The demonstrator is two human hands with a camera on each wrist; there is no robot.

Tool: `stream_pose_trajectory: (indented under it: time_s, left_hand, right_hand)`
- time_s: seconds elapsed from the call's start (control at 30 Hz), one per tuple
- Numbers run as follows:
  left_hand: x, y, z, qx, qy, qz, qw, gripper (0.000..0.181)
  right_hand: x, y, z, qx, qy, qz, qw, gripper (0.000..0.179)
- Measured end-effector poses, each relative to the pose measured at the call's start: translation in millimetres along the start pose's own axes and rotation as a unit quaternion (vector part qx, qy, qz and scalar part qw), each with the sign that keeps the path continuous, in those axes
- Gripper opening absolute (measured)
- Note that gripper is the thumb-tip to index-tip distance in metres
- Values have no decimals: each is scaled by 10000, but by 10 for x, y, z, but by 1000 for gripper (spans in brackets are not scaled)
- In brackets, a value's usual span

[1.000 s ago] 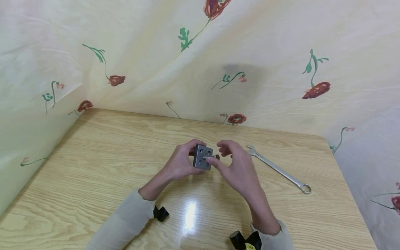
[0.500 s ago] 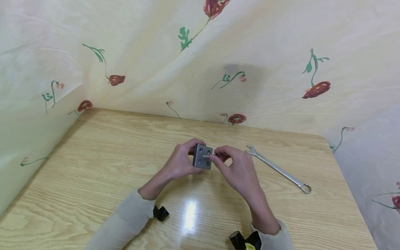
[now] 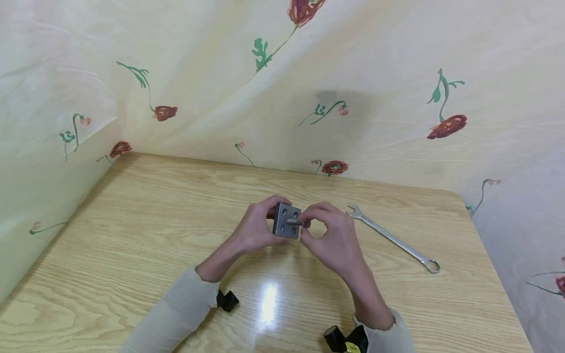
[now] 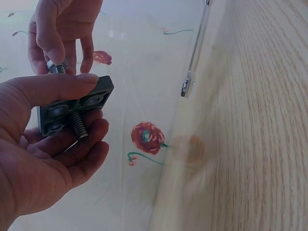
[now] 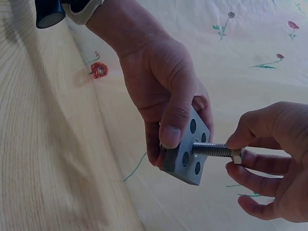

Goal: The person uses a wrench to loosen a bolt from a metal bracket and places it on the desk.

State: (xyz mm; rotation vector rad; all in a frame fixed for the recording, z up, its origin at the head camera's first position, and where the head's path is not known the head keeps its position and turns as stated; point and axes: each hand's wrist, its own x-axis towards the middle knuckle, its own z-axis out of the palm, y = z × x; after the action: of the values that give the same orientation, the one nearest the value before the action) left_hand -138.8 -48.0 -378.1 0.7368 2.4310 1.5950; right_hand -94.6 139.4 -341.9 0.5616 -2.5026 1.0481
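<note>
My left hand (image 3: 256,228) grips a square dark metal plate (image 3: 288,234) by its edges, above the table, thumb and fingers on opposite sides. The plate has a hole near each corner. Through its centre runs a threaded hex bolt (image 5: 211,149), whose far end sticks out behind the plate, close to the left fingers, in the left wrist view. At the bolt's head (image 5: 237,156), my right hand (image 3: 333,235) has thumb and fingers curled around it in a pinch. The right wrist view shows a length of thread between plate and head.
A combination wrench (image 3: 393,239) lies on the wooden table (image 3: 154,211) to the right of my hands. Flower-printed cloth (image 3: 212,98) hangs behind the table and along its sides. A black wrist camera (image 3: 227,301) sits at my left sleeve.
My right fingers, spread around the bolt head a second ago, closed in on it and shifted, the index now further over and the thumb lower. The left hand and plate stay nearly still.
</note>
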Motion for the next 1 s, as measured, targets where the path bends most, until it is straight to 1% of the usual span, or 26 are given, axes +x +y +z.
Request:
stream_pose_trajectory:
  time_s: [0.2,0.3,0.37,0.47,0.57,0.67,0.77,0.87,1.0]
  left_hand:
    - [-1,0,10,37,-6,-15,10000,67]
    - [2,-1,12,70,-6,-15,10000,67]
    - [1,2,10,92,-7,-7,10000,68]
    - [-4,4,7,82,-1,-3,10000,68]
    - [-12,1,3,68,29,23,10000,69]
    - [-18,-3,0,66,56,32,10000,68]
    - [-21,-5,-3,88,67,9,9999,68]
    - [-19,-1,-4,107,63,-13,9999,68]
    - [-16,1,-5,93,38,-25,9999,69]
  right_hand:
    - [-7,9,27,66,132,-122,9998,20]
    - [-8,9,22,53,56,-93,9999,23]
    - [-9,7,11,28,-69,4,10000,25]
    - [-9,-2,-15,-11,-336,311,9990,33]
    - [-2,-8,-43,-101,-556,806,9951,43]
    - [2,-6,-62,-189,-744,1362,9877,41]
    - [3,0,-67,-210,-920,1741,9802,35]
    - [1,1,-62,-283,-999,1872,9768,34]
    - [-4,-11,-53,-321,-978,1872,9769,34]
